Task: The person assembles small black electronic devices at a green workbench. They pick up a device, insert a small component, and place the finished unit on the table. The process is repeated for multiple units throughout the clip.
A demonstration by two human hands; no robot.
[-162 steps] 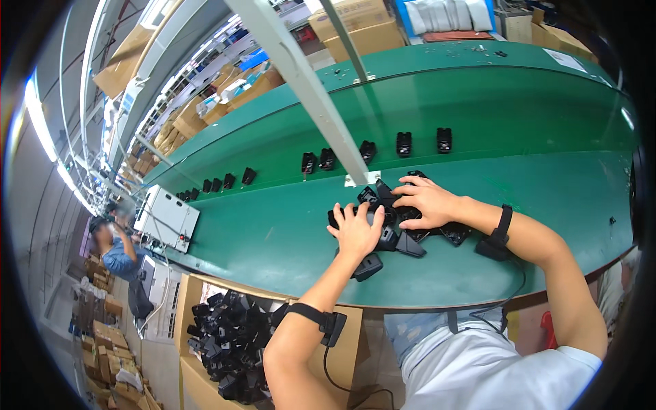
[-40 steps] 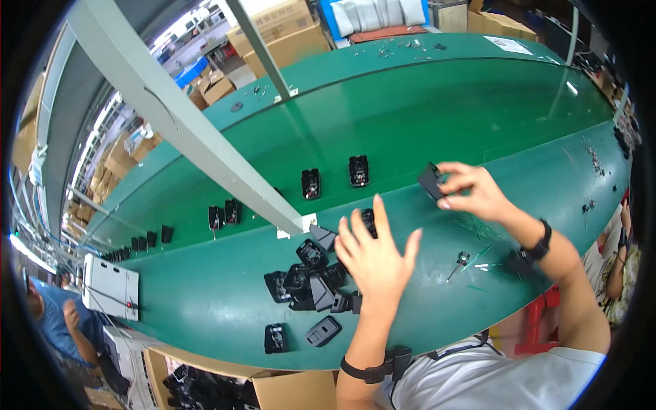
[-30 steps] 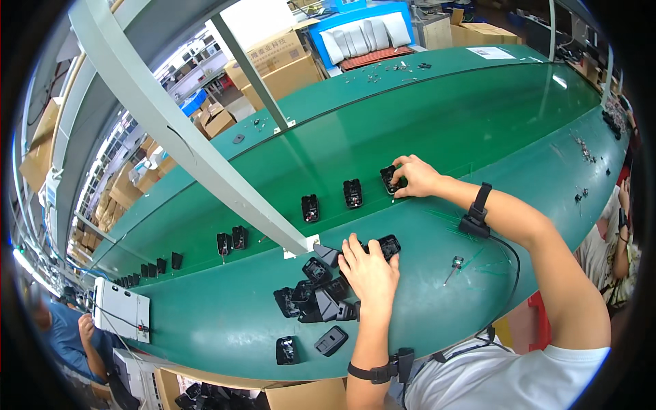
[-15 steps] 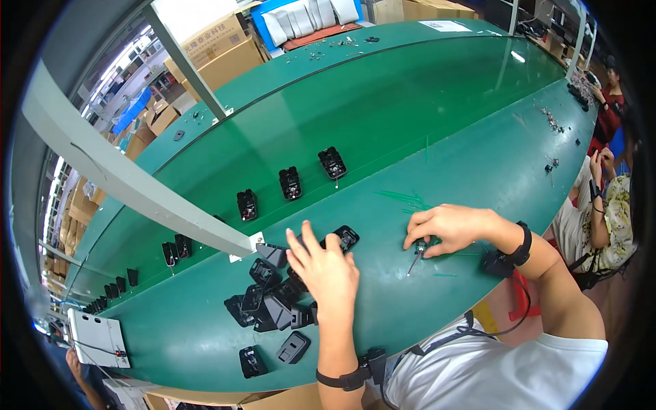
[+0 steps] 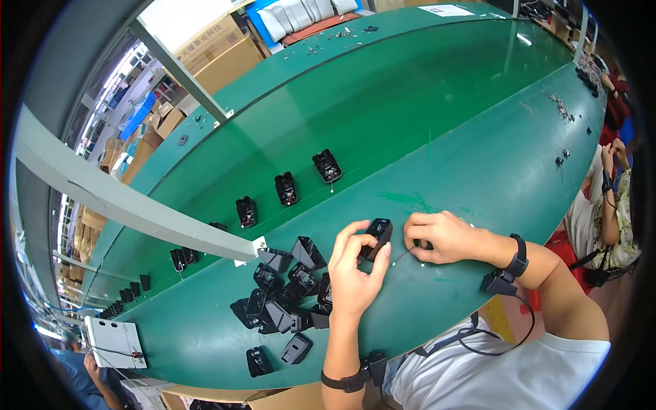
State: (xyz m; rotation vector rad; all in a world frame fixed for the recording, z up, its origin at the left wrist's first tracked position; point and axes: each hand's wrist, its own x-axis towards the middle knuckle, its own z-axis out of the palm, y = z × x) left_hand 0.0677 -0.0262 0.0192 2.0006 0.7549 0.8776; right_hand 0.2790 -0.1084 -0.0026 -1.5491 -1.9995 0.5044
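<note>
My left hand (image 5: pixel 356 273) grips a black plastic housing (image 5: pixel 378 234), fingers behind it and thumb in front, raised over the green table. Just to its right, my right hand (image 5: pixel 443 237) is closed in a pinch on a small dark part, mostly covered by the fingers. A thin dark wire (image 5: pixel 404 256) with a pale tip runs from that part toward the left hand. The housing and the part are close but apart. Left of my left hand lies a pile of similar black housings (image 5: pixel 279 313), some tilted and overlapping; one housing (image 5: pixel 296 348) rests separately below it.
A sunken green conveyor strip (image 5: pixel 410 102) carries several black housings (image 5: pixel 327 166) with parts inside. A grey post (image 5: pixel 171 229) stands at left. Green strips (image 5: pixel 410 199) lie beyond my right hand. A white box (image 5: pixel 115 342) sits far left; co-workers are at right and lower left.
My left hand has moved right from the pile and now holds a black housing beside my right hand. The right hand keeps its pinch on the small part.
</note>
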